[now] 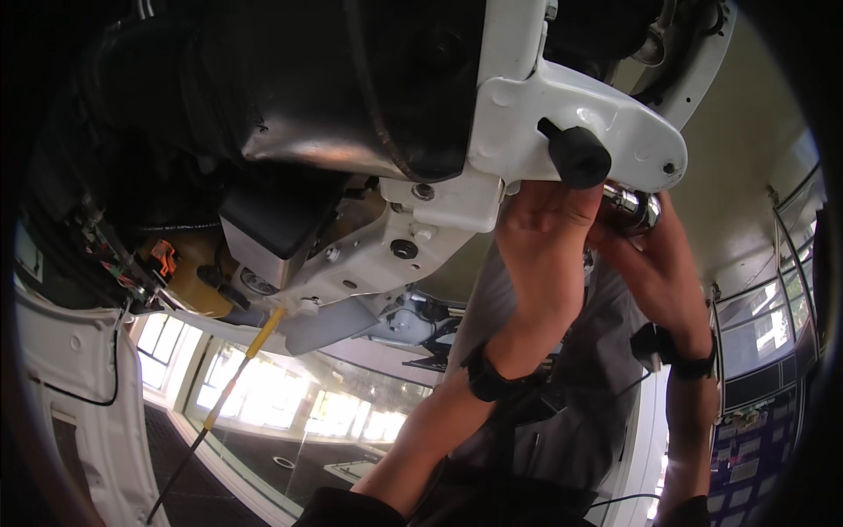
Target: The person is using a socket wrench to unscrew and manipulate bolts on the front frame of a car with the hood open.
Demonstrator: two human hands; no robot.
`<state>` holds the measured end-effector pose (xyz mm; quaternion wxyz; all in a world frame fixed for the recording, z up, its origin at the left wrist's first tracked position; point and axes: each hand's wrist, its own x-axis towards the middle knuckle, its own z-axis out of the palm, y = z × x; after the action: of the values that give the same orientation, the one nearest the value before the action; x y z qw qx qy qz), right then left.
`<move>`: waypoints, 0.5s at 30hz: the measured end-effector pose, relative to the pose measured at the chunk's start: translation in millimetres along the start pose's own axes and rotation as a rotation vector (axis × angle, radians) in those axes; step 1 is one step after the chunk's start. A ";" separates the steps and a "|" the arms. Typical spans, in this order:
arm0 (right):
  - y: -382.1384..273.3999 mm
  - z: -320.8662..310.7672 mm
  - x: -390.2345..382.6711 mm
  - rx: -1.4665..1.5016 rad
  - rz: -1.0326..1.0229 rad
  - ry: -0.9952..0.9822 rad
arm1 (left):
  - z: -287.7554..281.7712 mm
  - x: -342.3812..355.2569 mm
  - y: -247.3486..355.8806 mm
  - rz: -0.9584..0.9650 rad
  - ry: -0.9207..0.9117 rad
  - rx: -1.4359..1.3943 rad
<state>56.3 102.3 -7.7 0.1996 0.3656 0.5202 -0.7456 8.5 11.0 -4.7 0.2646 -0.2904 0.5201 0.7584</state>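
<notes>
My left hand [549, 207] is raised under a white metal bracket [505, 132], its fingers curled and partly hidden behind the bracket's lower edge. Beside it, my right hand [660, 250] is closed around a shiny chrome socket tool [634, 209], whose rounded end shows between the two hands. What my left fingers grip is out of sight. A black cylindrical rubber stop [581, 158] juts from the bracket just above both hands. The bracket's right end has a small hole. Each wrist wears a black band.
A large black housing [351, 88] fills the area above left. Below it runs a white metal frame [386, 246] with bolts. A thin rod with a yellow sleeve [263, 335] slants down to the left. White body panels [75, 351] stand at far left; windows lie beyond.
</notes>
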 end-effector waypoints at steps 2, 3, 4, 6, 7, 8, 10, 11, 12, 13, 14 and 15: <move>8.9 -4.0 3.9 -0.397 -0.346 0.238 | 2.6 -1.8 -10.3 -0.020 -0.005 -0.046; 7.9 -3.0 5.7 -0.386 -0.354 0.236 | 1.8 -0.2 -9.4 -0.020 -0.006 -0.071; 6.4 -2.4 7.2 -0.433 -0.395 0.243 | 1.5 0.9 -7.7 -0.012 -0.009 -0.063; 4.6 -1.2 8.0 -0.484 -0.429 0.251 | 0.9 0.7 -8.6 0.051 0.015 0.022; 3.0 1.0 7.8 -0.353 -0.369 0.204 | -2.2 1.0 -10.5 0.044 0.017 0.020; 1.8 0.8 7.0 -0.222 -0.309 0.157 | -6.9 2.7 -10.9 0.036 -0.010 0.050; -3.7 -8.3 5.4 -0.013 -0.103 0.007 | -8.2 3.7 -8.9 0.034 -0.039 0.083; -7.8 -12.6 4.9 0.195 0.102 -0.144 | -7.2 3.0 -8.1 0.043 -0.027 0.095; -14.6 -16.4 5.6 0.193 0.101 -0.141 | -6.3 2.9 -7.9 0.051 -0.018 0.104; -21.8 -20.4 6.8 0.253 0.212 -0.174 | -6.9 4.1 -9.2 0.050 -0.020 0.101; -25.0 -22.2 7.4 0.313 0.323 -0.207 | -8.8 6.0 -11.7 0.044 -0.039 0.078; -21.6 -18.3 7.5 0.319 0.322 -0.210 | -9.5 7.8 -11.4 0.042 -0.056 0.064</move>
<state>42.9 127.9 -3.3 0.3086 0.3909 0.3075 -0.8108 12.8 6.4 -20.3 0.2722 -0.2495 0.5425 0.7545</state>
